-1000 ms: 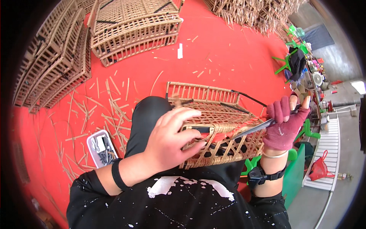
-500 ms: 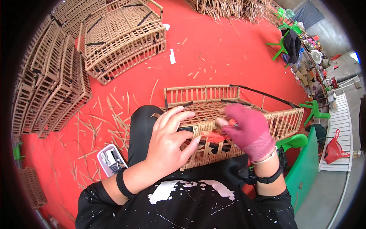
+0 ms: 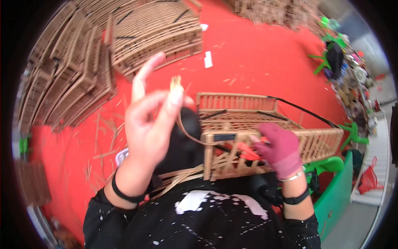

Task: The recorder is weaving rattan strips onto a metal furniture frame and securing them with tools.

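A woven rattan basket (image 3: pixel 265 124) rests on my lap, its near corner toward me. My left hand (image 3: pixel 151 124) is raised above it, thumb and fingers pinched on a thin rattan strip (image 3: pixel 182 120) that runs down to the basket's near corner. My right hand (image 3: pixel 280 149), in a maroon glove, rests on the basket's near rim and grips a red-handled tool (image 3: pixel 244 150) against the weave. Loose strip ends (image 3: pixel 178 180) hang below the basket by my knee.
Stacks of finished rattan baskets (image 3: pixel 153 33) stand at the back and down the left side (image 3: pixel 62 83) on the red floor (image 3: pixel 257 62), which is littered with strip offcuts. A green plastic stool (image 3: pixel 336 166) is at my right; clutter lies at the far right.
My left hand has lifted off the basket and pulled the rattan strip upward. My right hand has stayed on the basket's near rim with the tool.
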Available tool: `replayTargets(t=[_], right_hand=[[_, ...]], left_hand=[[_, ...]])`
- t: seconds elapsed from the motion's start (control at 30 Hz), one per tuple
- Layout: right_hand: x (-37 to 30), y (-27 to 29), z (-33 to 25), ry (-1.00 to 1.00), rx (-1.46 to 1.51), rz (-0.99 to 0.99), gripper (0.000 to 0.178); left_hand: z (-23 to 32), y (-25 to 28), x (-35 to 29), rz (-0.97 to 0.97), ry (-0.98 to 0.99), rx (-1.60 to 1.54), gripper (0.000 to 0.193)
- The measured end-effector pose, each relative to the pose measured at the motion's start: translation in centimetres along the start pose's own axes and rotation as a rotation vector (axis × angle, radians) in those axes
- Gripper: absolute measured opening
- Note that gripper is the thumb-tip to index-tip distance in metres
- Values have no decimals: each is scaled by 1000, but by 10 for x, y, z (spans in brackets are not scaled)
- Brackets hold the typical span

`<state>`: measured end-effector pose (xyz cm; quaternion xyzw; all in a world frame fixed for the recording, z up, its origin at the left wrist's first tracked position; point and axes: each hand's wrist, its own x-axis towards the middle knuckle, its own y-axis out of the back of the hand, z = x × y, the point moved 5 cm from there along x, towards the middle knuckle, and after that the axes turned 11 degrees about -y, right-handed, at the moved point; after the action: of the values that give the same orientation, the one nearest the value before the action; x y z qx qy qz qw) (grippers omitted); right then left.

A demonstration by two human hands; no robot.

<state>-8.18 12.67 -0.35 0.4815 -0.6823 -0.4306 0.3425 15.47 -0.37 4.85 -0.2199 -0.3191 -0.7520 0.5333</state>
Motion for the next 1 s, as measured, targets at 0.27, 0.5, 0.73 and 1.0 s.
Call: replayTargets(t=[0.27, 0.5, 0.73, 1.0], right_hand=[[1, -4, -21, 15, -7, -29, 34], [2, -12, -13, -89, -36, -45, 33], [4, -17, -17, -140, 72, -101, 26], [3, -22, -7, -131, 64, -75, 24]], left_hand=[[-63, 187, -40, 629, 244, -114, 35], [-84, 243, -77, 584, 21, 409, 24], [-170, 237, -143, 480, 242, 416, 22], [-223, 215, -213, 388, 353, 541, 23]])
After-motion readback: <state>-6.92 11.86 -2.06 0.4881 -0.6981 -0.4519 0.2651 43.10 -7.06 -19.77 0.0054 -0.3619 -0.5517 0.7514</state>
